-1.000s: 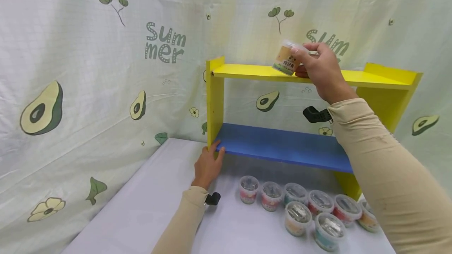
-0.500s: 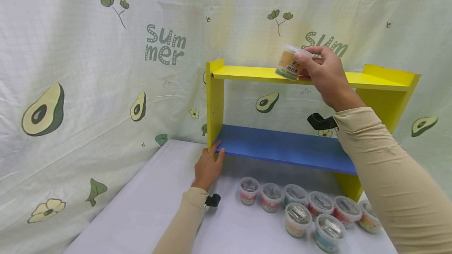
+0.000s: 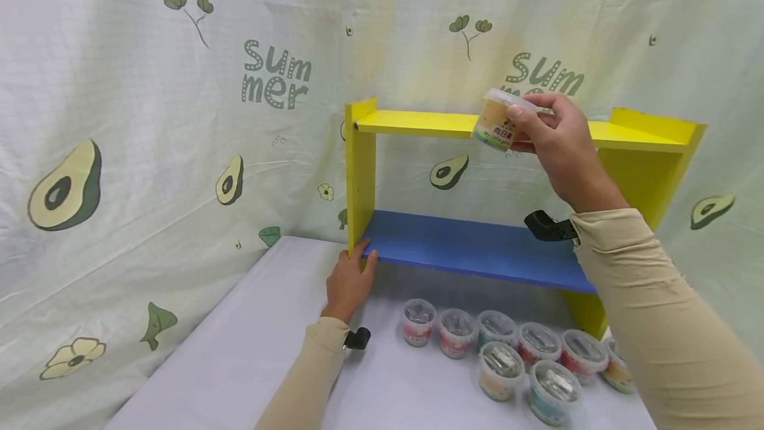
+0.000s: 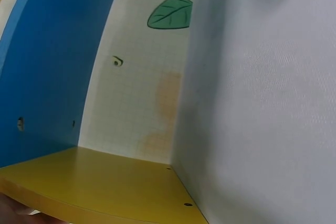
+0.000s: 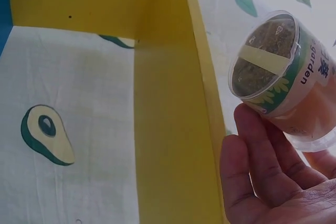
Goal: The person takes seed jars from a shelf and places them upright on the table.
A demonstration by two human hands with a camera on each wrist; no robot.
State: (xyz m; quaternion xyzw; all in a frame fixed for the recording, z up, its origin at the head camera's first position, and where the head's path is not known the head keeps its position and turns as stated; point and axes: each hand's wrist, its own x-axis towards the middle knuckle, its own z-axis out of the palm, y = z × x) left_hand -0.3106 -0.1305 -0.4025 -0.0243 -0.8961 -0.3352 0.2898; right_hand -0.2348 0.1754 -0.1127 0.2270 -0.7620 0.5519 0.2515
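Observation:
My right hand (image 3: 567,148) holds a small clear plastic cup (image 3: 497,123) by its lidded rim, tilted in front of the top yellow board. The cup has an orange label with a green band and printed text. Through its base, in the right wrist view, dark soil-like contents show behind a pale strip on the cup (image 5: 260,59). My left hand (image 3: 347,284) grips the lower left corner of the yellow-and-blue shelf (image 3: 465,244), thumb at the front edge of the blue board. Only a little of the left fingers (image 4: 13,211) shows beside the yellow side panel (image 4: 105,182).
Several lidded cups (image 3: 456,332) with pink, teal and orange labels stand on the white table (image 3: 239,350), before and under the shelf. A printed curtain (image 3: 149,118) hangs behind and to the left. The right sleeve (image 3: 668,304) partly covers the rightmost cup.
My right hand has come down and slightly right with the cup, from above the top board to in front of its edge. My left hand stays at the shelf corner.

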